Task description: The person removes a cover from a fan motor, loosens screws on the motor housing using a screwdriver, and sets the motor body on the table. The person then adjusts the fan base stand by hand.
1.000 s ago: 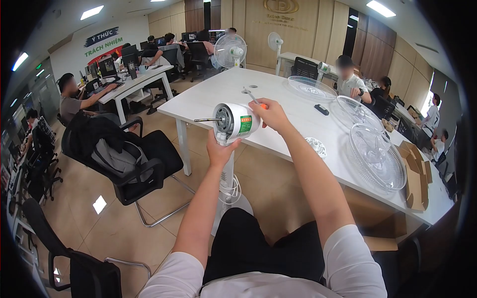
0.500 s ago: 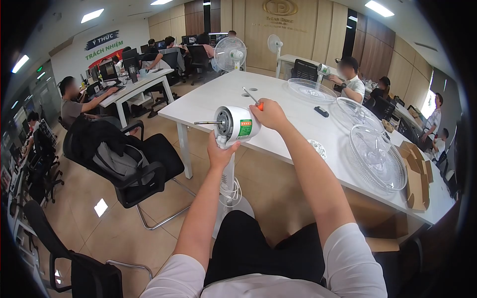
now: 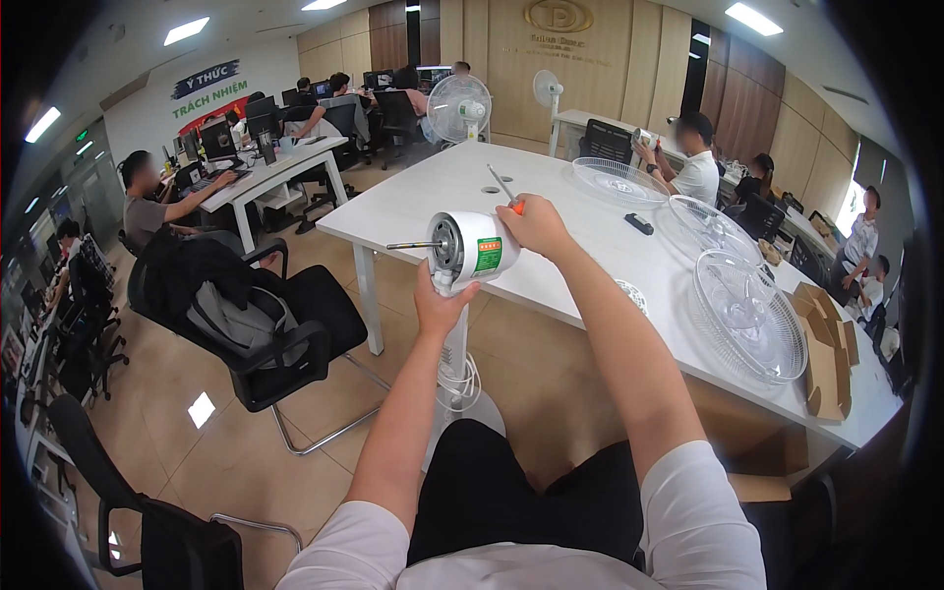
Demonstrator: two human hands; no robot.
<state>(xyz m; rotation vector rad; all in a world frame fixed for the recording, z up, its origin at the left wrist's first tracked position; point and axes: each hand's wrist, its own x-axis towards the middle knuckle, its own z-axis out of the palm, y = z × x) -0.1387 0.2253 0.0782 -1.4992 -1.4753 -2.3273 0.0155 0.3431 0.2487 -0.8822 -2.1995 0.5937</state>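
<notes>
My left hand (image 3: 442, 301) is wrapped round the underside of a white fan motor housing (image 3: 503, 242). The housing has a green label on its side, and its bare metal shaft (image 3: 413, 245) points left. Close to the back of the housing, my right hand (image 3: 539, 224) grips a screwdriver (image 3: 502, 183) by its orange handle. The screwdriver's blade slants up and to the left, clear of the motor. Below the housing, the white fan stand (image 3: 455, 346) runs down to a round base, with a coiled white cable (image 3: 462, 379) hanging on it.
On the white table (image 3: 413, 202) lie clear fan guards (image 3: 749, 315), a small black object (image 3: 638, 223) and a white round grille (image 3: 632, 295). An opened cardboard box (image 3: 828, 344) sits at the right edge. A black chair (image 3: 295, 334) holding bags stands left. A co-worker (image 3: 694, 162) handles another fan head.
The screwdriver's blade points a little more steeply upward. My hands keep their grips. Across the table, the co-worker's hands and fan head have shifted slightly.
</notes>
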